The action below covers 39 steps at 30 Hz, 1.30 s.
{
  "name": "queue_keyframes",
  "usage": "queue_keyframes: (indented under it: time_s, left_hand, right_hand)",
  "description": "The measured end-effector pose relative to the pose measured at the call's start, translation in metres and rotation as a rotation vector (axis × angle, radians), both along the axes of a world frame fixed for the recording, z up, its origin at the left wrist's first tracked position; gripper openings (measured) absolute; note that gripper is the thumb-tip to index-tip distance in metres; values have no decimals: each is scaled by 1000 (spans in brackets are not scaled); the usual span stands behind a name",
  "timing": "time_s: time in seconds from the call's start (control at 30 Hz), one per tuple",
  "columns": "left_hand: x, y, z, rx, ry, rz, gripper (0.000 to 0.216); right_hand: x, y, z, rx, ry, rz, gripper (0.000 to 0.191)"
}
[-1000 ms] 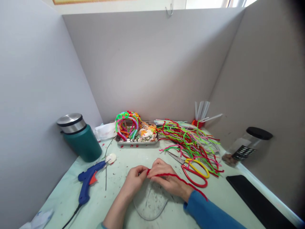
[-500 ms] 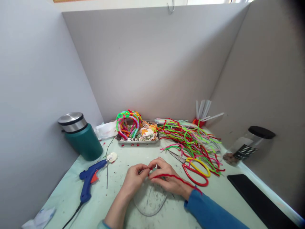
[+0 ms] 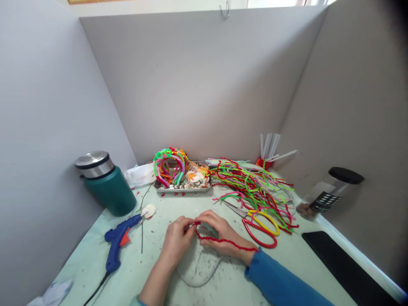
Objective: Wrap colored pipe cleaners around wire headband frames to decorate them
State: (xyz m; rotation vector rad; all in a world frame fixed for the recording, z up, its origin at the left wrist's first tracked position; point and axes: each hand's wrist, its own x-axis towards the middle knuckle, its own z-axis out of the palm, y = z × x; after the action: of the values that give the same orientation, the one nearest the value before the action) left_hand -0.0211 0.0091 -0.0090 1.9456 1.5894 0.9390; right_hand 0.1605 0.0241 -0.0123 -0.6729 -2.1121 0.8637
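My left hand (image 3: 177, 241) and my right hand (image 3: 219, 236) meet over the pale green table, fingertips pinched together on one end of a clear plastic headband (image 3: 199, 280) that curves down between my wrists. A red pipe cleaner (image 3: 223, 241) loops around that end and trails across my right hand toward the blue sleeve. Both hands are closed in a pinch; the left grips the headband end, the right grips the red pipe cleaner.
A blue glue gun (image 3: 119, 240) lies at the left, a green flask (image 3: 106, 185) behind it. A metal tray (image 3: 183, 189) of trinkets and wrapped headbands stands at the back. Loose pipe cleaners (image 3: 255, 187) and red-yellow scissors (image 3: 259, 227) lie right, beside a jar (image 3: 330, 191) and black pad (image 3: 344, 267).
The red pipe cleaner's free length has swung lower across my right hand and bent into a loop near the fingertips. Both hands shifted slightly; the headband now lies closer under them.
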Motion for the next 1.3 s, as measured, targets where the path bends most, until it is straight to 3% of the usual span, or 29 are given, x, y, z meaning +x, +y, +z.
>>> queue_keyframes:
  time_s: [0.17, 0.47, 0.6, 0.67, 0.73, 0.97, 1.3]
  left_hand:
    - [-3, 2, 1, 0, -98, 25, 22]
    - [-12, 7, 7, -130, -509, 148, 24]
    - [-14, 5, 12, -196, -608, 194, 31]
    - [-13, 3, 13, -232, -641, 194, 34]
    - [-11, 2, 14, -277, -669, 184, 36]
    - [-3, -1, 18, -364, -712, 88, 34]
    - [1, -2, 18, -209, -594, -75, 15]
  right_hand:
    - [3, 0, 2, -42, -19, 9, 60]
    - [1, 5, -10, -487, 267, -25, 63]
    - [-1, 16, -20, -579, 424, -179, 44]
    - [0, 19, -21, -594, 431, -241, 27]
    - [2, 19, -19, -583, 397, -265, 23]
    - [0, -1, 5, -393, 200, -72, 29]
    - [-10, -6, -5, -542, 113, 111, 21]
